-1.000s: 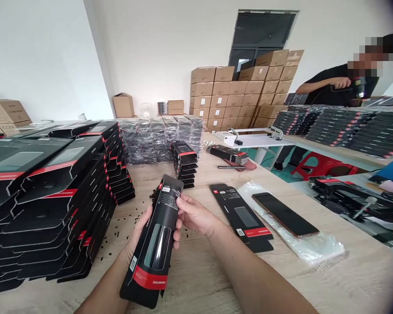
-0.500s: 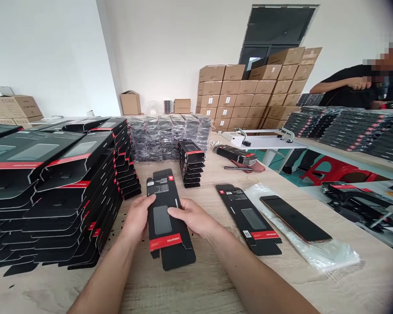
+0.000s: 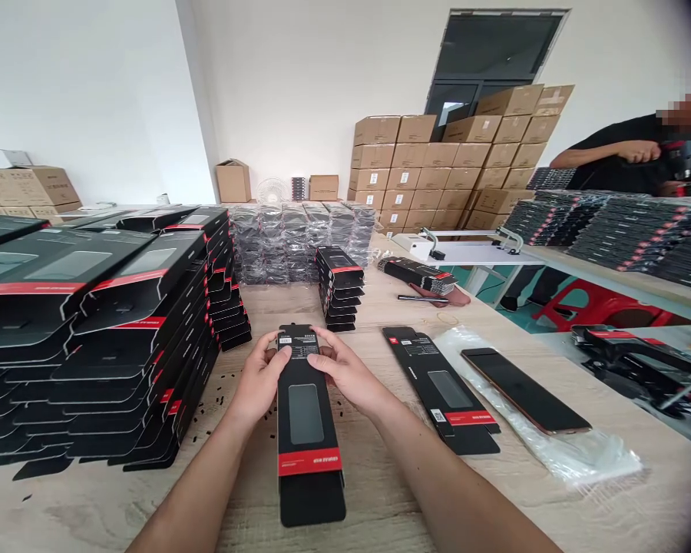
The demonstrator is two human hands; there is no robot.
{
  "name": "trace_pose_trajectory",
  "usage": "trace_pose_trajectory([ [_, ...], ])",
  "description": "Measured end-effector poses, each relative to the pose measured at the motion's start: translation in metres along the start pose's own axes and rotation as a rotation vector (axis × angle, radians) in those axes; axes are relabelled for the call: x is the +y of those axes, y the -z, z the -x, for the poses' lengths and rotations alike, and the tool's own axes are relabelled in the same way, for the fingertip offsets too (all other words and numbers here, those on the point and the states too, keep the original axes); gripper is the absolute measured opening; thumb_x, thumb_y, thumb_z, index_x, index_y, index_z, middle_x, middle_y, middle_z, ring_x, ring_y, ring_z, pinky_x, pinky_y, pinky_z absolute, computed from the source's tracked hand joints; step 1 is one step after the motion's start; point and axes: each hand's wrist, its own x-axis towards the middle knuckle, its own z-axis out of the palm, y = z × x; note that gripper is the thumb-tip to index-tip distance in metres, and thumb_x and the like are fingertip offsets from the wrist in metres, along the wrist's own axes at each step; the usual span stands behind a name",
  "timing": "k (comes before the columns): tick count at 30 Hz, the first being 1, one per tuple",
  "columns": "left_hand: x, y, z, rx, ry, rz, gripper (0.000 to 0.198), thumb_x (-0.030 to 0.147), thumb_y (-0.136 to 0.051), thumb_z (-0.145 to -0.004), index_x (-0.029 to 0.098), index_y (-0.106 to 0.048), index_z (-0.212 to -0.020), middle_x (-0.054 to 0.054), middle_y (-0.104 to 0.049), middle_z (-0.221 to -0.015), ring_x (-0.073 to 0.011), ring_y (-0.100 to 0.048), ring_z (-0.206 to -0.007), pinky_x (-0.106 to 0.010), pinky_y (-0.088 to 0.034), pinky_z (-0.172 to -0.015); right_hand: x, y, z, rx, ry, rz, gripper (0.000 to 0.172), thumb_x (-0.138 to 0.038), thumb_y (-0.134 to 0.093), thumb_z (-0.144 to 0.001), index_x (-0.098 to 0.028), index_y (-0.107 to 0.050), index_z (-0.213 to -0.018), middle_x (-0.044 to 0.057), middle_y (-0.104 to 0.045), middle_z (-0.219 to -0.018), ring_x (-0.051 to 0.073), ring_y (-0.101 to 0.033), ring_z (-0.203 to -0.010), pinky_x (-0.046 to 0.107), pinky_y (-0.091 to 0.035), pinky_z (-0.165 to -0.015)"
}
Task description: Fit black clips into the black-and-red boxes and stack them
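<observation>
Holding box by far end, no longer mid-length; pinching both sides in closed grip of left hand and right hand, over tabletop. Probably folding far end; next calls for tucking near flap.

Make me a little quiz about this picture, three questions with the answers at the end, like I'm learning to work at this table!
1. What do the left hand and right hand hold together?
A) a pen
B) a black box
C) a brown carton

2. True or false: the dark flat slab lies on clear plastic.

3. Fill in: the band across the box in the hands is coloured ____.

Key: 1 B; 2 true; 3 red.
</observation>
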Motion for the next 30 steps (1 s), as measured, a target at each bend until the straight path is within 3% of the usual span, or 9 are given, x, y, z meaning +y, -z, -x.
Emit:
trace_pose_trajectory([
  [4, 0.002, 0.0, 0.002, -0.053, -0.053, 0.058, 0.029, 0.038, -0.065, -0.076, 0.02, -0.061, -0.099, 0.0, -0.066, -0.089, -0.0123, -0.059, -0.073, -0.021, -0.046, -0.066, 0.002, 0.0, -0.003, 0.067, -0.011, -0.048, 0.027, -0.044, -0.064, -0.075, -0.021, -0.06, -0.09, -0.004, -0.055, -0.06, 0.011, -0.049, -0.05, 0.022, -0.037, -0.046],
  [8, 0.009, -0.003, 0.008, -0.208, -0.007, 0.087, 0.028, 0.035, -0.064, -0.077, 0.02, -0.062, -0.1, 0.0, -0.065, -0.09, -0.0124, -0.058, -0.075, -0.021, -0.045, -0.068, 0.0, 0.009, -0.008, 0.225, 0.069, -0.011, 0.033, -0.048, -0.065, -0.074, -0.019, -0.066, -0.09, -0.002, -0.06, -0.065, 0.012, -0.051, -0.055, 0.024, -0.038, -0.05],
  [11, 0.012, -0.005, 0.011, -0.271, 0.017, 0.098, 0.029, 0.036, -0.065, -0.076, 0.02, -0.062, -0.1, 0.0, -0.064, -0.087, -0.0128, -0.057, -0.073, -0.021, -0.044, -0.066, -0.004, 0.015, -0.008, 0.183, 0.101, 0.028, 0.033, -0.04, -0.075, -0.065, -0.019, -0.069, -0.09, 0.001, -0.068, -0.081, 0.014, -0.056, -0.065, 0.027, -0.043, -0.059],
  [15, 0.011, -0.005, 0.012, -0.285, 0.02, 0.103, 0.029, 0.036, -0.065, -0.076, 0.02, -0.063, -0.1, -0.001, -0.064, -0.087, -0.0127, -0.056, -0.072, -0.021, -0.043, -0.065, -0.007, 0.018, -0.006, 0.172, 0.174, 0.078, 0.023, -0.035, -0.078, -0.061, -0.018, -0.07, -0.074, 0.001, -0.069, -0.076, 0.015, -0.057, -0.068, 0.029, -0.044, -0.068],
  [20, 0.008, -0.005, 0.014, -0.373, 0.005, 0.048, 0.026, 0.035, -0.06, -0.08, 0.02, -0.062, -0.102, -0.001, -0.062, -0.087, -0.013, -0.055, -0.074, -0.022, -0.042, -0.066, -0.009, 0.019, -0.002, 0.073, -0.083, -0.214, 0.029, -0.045, -0.075, -0.067, -0.017, -0.065, -0.069, -0.001, -0.064, -0.065, 0.012, -0.055, -0.059, 0.026, -0.041, -0.059],
  [23, 0.004, -0.004, 0.014, -0.388, -0.015, 0.003, 0.029, 0.035, -0.06, -0.081, 0.021, -0.06, -0.107, -0.001, -0.061, -0.089, -0.0134, -0.054, -0.074, -0.022, -0.041, -0.065, -0.008, 0.018, 0.001, 0.019, -0.187, -0.253, 0.034, -0.044, -0.079, -0.063, -0.016, -0.066, -0.076, 0.001, -0.066, -0.068, 0.014, -0.058, -0.06, 0.027, -0.042, -0.06],
  [27, 0.001, -0.003, 0.014, -0.35, 0.018, 0.031, 0.05, 0.036, -0.061, -0.08, 0.027, -0.047, -0.126, 0.0, -0.058, -0.086, -0.0131, -0.053, -0.07, -0.023, -0.04, -0.062, -0.008, 0.018, 0.0, 0.051, -0.085, -0.158, 0.034, -0.041, -0.082, -0.058, -0.015, -0.064, -0.069, -0.002, -0.062, -0.061, 0.012, -0.053, -0.056, 0.026, -0.038, -0.057],
  [30, 0.001, -0.003, 0.014, -0.344, 0.028, 0.067, 0.055, 0.036, -0.063, -0.079, 0.028, -0.044, -0.131, 0.001, -0.055, -0.081, -0.0118, -0.051, -0.066, -0.022, -0.039, -0.06, -0.009, 0.017, 0.0, 0.043, -0.03, -0.128, 0.031, -0.039, -0.082, -0.059, -0.016, -0.062, -0.065, -0.003, -0.06, -0.059, 0.011, -0.051, -0.055, 0.025, -0.037, -0.056],
])
